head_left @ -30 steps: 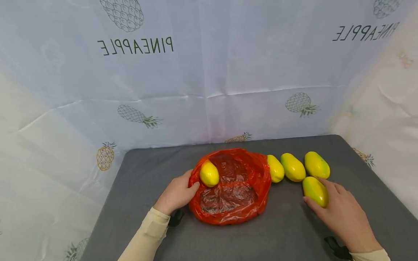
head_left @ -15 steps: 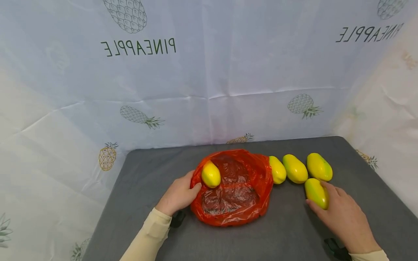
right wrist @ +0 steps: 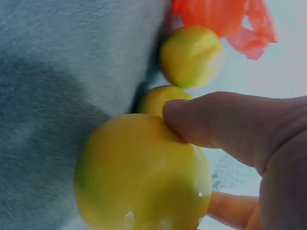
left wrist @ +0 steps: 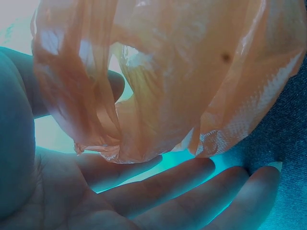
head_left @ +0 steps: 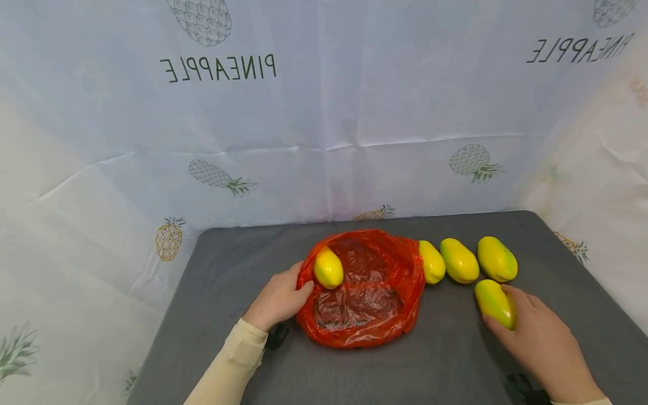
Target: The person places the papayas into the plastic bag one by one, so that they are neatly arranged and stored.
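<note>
In the head view a red plastic bag (head_left: 361, 337) lies with its mouth spread wide, and one yellow-green mango (head_left: 328, 268) sits inside at its left. My left hand (head_left: 277, 298) holds the bag's left rim, thumb over the edge. In the left wrist view the bag (left wrist: 163, 86) hangs between the thumb and the long, fairly straight fingers (left wrist: 192, 191). At the right, my right hand (head_left: 539, 337) grips another mango (head_left: 493, 304) between thumb and fingers. The right wrist view shows this mango (right wrist: 144, 172) close up, the thumb (right wrist: 211, 117) pressed on its side.
Three more mangoes stand in a row right of the bag: one touching its side (head_left: 432, 262), a middle mango (head_left: 459, 260) and a far-right mango (head_left: 497, 259). A grey cloth (head_left: 385, 377) covers the table. A pineapple-print curtain (head_left: 329, 112) hangs behind.
The mango in my right hand has shifted slightly right and towards me, away from the mango behind it. My left hand and the bag have stayed put; the head view moved a little.
</note>
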Motion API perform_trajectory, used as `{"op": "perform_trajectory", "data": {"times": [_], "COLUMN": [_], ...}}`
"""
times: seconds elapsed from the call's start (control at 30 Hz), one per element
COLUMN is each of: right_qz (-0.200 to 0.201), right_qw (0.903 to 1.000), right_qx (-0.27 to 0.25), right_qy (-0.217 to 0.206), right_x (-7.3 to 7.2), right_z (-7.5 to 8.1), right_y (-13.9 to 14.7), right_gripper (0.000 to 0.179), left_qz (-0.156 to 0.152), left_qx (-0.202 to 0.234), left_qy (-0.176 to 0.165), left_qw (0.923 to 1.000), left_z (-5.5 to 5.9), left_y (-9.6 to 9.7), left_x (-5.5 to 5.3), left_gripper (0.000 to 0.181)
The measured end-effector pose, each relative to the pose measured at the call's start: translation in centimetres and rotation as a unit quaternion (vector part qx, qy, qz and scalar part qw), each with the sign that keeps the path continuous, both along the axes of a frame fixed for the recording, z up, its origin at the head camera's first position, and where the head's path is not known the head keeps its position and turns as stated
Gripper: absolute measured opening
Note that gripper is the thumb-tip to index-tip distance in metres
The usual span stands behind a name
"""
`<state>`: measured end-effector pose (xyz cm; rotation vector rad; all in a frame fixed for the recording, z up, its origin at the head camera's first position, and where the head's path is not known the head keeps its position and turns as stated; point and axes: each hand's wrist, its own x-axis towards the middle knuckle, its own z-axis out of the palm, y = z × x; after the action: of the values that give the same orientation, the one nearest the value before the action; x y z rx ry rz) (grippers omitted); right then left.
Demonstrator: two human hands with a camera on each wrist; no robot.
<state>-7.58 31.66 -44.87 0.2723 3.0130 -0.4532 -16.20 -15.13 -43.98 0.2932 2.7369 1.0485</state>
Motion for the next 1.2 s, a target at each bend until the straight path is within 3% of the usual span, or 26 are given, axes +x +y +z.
{"op": "perform_trajectory", "data": {"times": [0.2,0.47,0.67,0.97,1.2], "right_qz": [0.000,0.060,0.106,0.155,0.189], "right_qw": [0.9997,0.9943,0.9889,0.9739,0.9680], "right_qx": [0.015,0.012,-0.007,-0.022,-0.044], "right_qy": [0.020,0.087,0.103,0.165,0.159], "right_x": [0.5,0.0,-0.5,-1.8,-2.9], "right_z": [1.5,4.2,6.4,9.4,9.8], "right_y": [-0.8,-3.1,-5.6,-9.5,-12.8], "right_gripper": [0.090,0.083,0.082,0.078,0.073], "left_qz": [0.001,0.004,0.000,-0.007,-0.006], "left_qx": [-0.002,-0.005,0.000,0.003,0.002], "left_qy": [0.001,0.001,0.006,0.008,0.004], "left_qw": [1.0000,1.0000,1.0000,0.9999,1.0000], "left_z": [0.0,0.3,0.1,0.3,0.3], "left_y": [0.0,-0.1,-0.1,0.0,-0.1], "left_x": [-0.1,-0.2,0.0,-0.1,0.0], "left_gripper": [0.051,0.053,0.052,0.050,0.050]}}
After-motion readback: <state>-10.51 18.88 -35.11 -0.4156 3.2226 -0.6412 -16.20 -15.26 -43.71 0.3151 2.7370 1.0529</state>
